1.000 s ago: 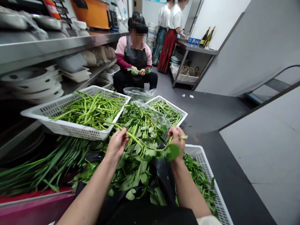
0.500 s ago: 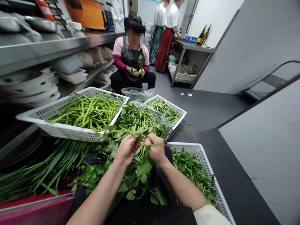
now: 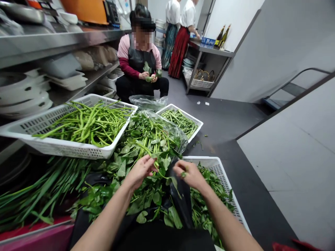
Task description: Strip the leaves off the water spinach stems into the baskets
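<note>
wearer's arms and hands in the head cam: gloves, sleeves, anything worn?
No gloves: the left hand and right hand are bare, with no rings, watch or markings visible. Both forearms are bare as far as the frame shows; no sleeve is visible.

Both bare forearms reach up into view from the lower edge, converging toward the middle. The left hand (image 3: pixel 140 170) sits at about 11 o'clock from the frame's bottom centre, wrist straight, back of the hand up, fingers curled inward with thumb and fingertips pinched together. The right hand (image 3: pixel 190 173) lies just beside it at 1 o'clock, palm turned inward, fingers loosely bent and pinching. The two hands are apart, not touching.
</note>
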{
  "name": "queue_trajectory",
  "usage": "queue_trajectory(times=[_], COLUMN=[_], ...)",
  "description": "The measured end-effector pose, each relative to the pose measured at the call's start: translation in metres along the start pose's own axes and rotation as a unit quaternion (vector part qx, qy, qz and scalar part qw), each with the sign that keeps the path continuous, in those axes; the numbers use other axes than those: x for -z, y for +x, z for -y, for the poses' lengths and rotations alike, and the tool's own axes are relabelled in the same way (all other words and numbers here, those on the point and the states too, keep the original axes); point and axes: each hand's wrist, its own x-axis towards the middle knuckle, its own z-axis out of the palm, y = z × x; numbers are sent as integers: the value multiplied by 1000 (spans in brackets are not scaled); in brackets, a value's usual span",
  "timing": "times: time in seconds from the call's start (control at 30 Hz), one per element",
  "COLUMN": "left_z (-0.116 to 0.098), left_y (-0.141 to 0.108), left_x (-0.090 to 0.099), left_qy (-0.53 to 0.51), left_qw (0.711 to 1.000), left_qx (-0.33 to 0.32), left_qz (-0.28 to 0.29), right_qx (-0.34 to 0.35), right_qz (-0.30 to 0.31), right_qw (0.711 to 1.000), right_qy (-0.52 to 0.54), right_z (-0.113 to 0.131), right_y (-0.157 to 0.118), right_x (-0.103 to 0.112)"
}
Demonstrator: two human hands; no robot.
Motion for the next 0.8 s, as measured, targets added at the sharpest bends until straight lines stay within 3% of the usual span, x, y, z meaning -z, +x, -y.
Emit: queue_trajectory(times=[0.1, 0.2, 0.33, 0.43, 0.5, 0.57, 0.63, 0.7, 0.77, 0.8], left_z=[9, 12, 18, 26, 27, 22, 13, 6, 6, 9], left_y=[-2, -8, -12, -8, -1, 6, 9, 8, 3, 0], left_x=[-4, 6, 20, 23, 29, 42, 60, 76, 80, 78], left_qy=[48, 28, -11, -8, 51, 158, 281, 374, 412, 406], left_qw=[998, 997, 988, 987, 992, 987, 947, 881, 849, 862], left_qx=[-6, 11, -6, -7, -10, -25, -63, -125, -174, -179], left_qz=[30, 68, 156, 161, 113, 4, -144, -262, -279, -246], right_qx=[48, 37, -16, -43, -57, -64, -62, -61, -54, -44], right_qz=[15, 41, 146, 182, 159, 118, 84, 65, 55, 49], right_qw=[994, 978, 918, 882, 881, 888, 898, 913, 932, 942], right_qy=[93, 199, 367, 433, 441, 440, 428, 398, 354, 330], right_z=[31, 35, 24, 22, 25, 27, 29, 31, 34, 35], right_y=[13, 23, 25, 25, 25, 25, 24, 22, 19, 18], right_x=[-36, -54, -61, -66, -71, -76, -79, -82, -87, -90])
